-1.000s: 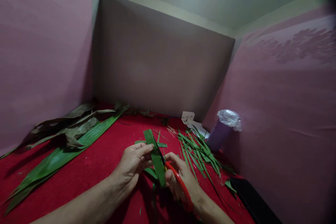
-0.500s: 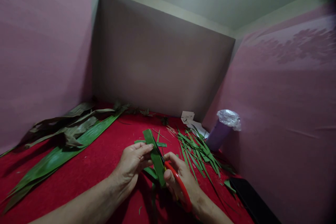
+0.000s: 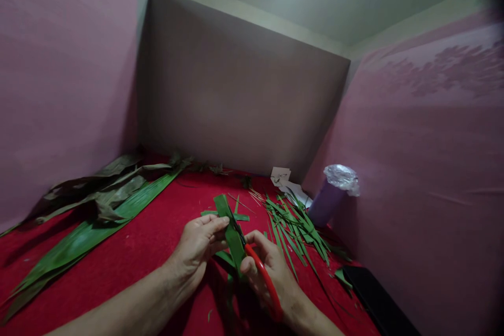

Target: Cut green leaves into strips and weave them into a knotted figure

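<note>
Between thumb and fingers, my left hand (image 3: pixel 202 241) pinches a broad green leaf strip (image 3: pixel 235 244), held up at a slant. My right hand (image 3: pixel 271 268) is wrapped round the red handles of a pair of scissors (image 3: pixel 262 273). The dark blades lie along the strip's right edge, close to my left fingertips. Below and behind the held strip, more cut leaf pieces (image 3: pixel 242 217) rest on the red cloth (image 3: pixel 157 257). My right fingers partly hide the lower end of the strip.
Thin green strips (image 3: pixel 295 226) lie piled at the right, near a purple cylinder (image 3: pixel 326 202) topped with crinkled clear plastic and some white papers (image 3: pixel 280 175). Long green leaves (image 3: pixel 90 236) and dried ones (image 3: pixel 114 199) lie left. A black flat object (image 3: pixel 374 294) is at lower right.
My right hand and the scissors have shifted slightly left, and the blades look more closed along the strip. My left hand keeps its hold in nearly the same place.
</note>
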The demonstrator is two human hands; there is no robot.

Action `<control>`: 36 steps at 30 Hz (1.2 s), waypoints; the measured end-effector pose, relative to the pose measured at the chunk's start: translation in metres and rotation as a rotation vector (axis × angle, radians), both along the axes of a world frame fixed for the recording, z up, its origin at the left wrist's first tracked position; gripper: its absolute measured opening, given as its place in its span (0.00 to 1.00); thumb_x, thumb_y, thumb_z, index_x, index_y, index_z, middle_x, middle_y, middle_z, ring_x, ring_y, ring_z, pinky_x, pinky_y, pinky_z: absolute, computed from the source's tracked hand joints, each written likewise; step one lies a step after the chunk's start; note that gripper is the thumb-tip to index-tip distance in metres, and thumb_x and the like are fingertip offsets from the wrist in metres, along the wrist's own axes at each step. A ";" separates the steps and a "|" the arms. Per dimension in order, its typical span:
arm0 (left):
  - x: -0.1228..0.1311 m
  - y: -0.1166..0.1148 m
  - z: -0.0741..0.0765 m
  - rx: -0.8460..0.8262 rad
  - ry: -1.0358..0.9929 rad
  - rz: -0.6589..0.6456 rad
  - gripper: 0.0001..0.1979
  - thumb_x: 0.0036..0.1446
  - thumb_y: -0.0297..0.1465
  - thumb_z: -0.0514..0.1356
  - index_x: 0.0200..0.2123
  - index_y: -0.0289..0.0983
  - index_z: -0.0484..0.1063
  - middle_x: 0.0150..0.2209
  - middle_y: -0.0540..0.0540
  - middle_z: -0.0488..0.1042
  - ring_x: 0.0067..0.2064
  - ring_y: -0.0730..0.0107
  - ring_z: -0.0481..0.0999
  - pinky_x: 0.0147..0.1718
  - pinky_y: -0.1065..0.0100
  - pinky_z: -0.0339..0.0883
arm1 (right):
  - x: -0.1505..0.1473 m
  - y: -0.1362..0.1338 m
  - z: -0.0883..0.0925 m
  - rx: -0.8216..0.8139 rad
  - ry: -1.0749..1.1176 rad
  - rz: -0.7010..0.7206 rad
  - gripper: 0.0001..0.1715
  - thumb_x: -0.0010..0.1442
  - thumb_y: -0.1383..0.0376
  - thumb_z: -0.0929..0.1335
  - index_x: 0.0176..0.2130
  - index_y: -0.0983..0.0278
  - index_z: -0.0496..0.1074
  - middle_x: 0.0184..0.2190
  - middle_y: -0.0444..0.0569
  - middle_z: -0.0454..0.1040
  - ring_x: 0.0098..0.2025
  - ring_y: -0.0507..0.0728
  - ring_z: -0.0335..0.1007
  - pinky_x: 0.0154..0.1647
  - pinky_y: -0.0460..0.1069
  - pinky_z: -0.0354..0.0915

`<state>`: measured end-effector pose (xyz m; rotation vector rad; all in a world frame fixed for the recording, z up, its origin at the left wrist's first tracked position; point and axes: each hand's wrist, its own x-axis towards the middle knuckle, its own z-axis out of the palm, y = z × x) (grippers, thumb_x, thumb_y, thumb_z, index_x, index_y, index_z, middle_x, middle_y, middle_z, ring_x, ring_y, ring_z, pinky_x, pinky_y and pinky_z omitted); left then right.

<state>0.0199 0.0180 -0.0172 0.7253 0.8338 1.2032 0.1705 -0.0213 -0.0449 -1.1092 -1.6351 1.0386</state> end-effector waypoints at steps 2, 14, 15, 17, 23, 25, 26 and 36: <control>0.000 0.000 -0.001 0.015 -0.005 -0.007 0.07 0.40 0.27 0.65 0.20 0.33 0.68 0.19 0.50 0.71 0.21 0.76 0.71 0.20 0.76 0.65 | -0.001 -0.001 0.002 -0.001 0.004 -0.003 0.24 0.49 0.48 0.67 0.33 0.64 0.62 0.16 0.35 0.55 0.15 0.44 0.47 0.14 0.40 0.45; -0.001 -0.005 0.009 0.007 0.057 -0.010 0.05 0.43 0.27 0.63 0.22 0.32 0.69 0.22 0.48 0.72 0.24 0.73 0.72 0.19 0.75 0.66 | -0.004 -0.006 0.005 0.007 -0.004 -0.047 0.28 0.46 0.44 0.67 0.34 0.65 0.64 0.19 0.40 0.62 0.18 0.46 0.49 0.16 0.41 0.47; -0.001 -0.006 0.009 0.002 0.060 -0.011 0.04 0.43 0.26 0.63 0.23 0.32 0.69 0.23 0.47 0.72 0.24 0.73 0.72 0.18 0.75 0.66 | -0.004 -0.007 0.005 0.028 -0.009 -0.042 0.29 0.47 0.43 0.66 0.34 0.65 0.64 0.20 0.40 0.62 0.19 0.46 0.49 0.17 0.41 0.48; -0.001 -0.006 0.010 -0.006 0.054 -0.010 0.04 0.43 0.25 0.63 0.22 0.32 0.69 0.22 0.48 0.71 0.24 0.74 0.72 0.18 0.76 0.66 | -0.004 -0.008 0.006 0.060 -0.003 -0.016 0.30 0.48 0.42 0.65 0.36 0.65 0.64 0.21 0.41 0.62 0.20 0.46 0.49 0.18 0.41 0.48; 0.001 -0.006 0.007 0.003 0.042 -0.019 0.04 0.43 0.25 0.63 0.22 0.32 0.69 0.20 0.50 0.69 0.21 0.77 0.70 0.17 0.77 0.65 | -0.005 -0.009 0.004 0.017 0.035 0.019 0.32 0.48 0.40 0.63 0.37 0.64 0.62 0.20 0.39 0.60 0.17 0.45 0.48 0.16 0.40 0.48; 0.001 -0.006 0.007 0.007 0.055 -0.032 0.04 0.44 0.26 0.63 0.23 0.32 0.69 0.20 0.50 0.70 0.21 0.76 0.70 0.17 0.77 0.65 | -0.004 -0.008 0.003 0.006 0.046 0.007 0.32 0.48 0.40 0.62 0.37 0.64 0.62 0.20 0.38 0.59 0.16 0.44 0.48 0.16 0.40 0.49; 0.001 -0.007 0.008 0.011 0.062 -0.037 0.05 0.44 0.26 0.63 0.23 0.32 0.69 0.21 0.49 0.70 0.22 0.76 0.71 0.17 0.77 0.65 | -0.004 -0.008 0.002 0.002 0.051 0.008 0.32 0.48 0.40 0.62 0.37 0.64 0.62 0.19 0.38 0.59 0.16 0.44 0.48 0.15 0.40 0.49; 0.002 -0.010 0.009 0.012 0.072 -0.037 0.06 0.41 0.28 0.64 0.21 0.33 0.69 0.20 0.49 0.71 0.22 0.75 0.70 0.17 0.76 0.65 | -0.004 -0.010 0.004 0.006 0.071 0.035 0.30 0.50 0.41 0.62 0.37 0.64 0.61 0.22 0.39 0.60 0.16 0.43 0.49 0.14 0.39 0.48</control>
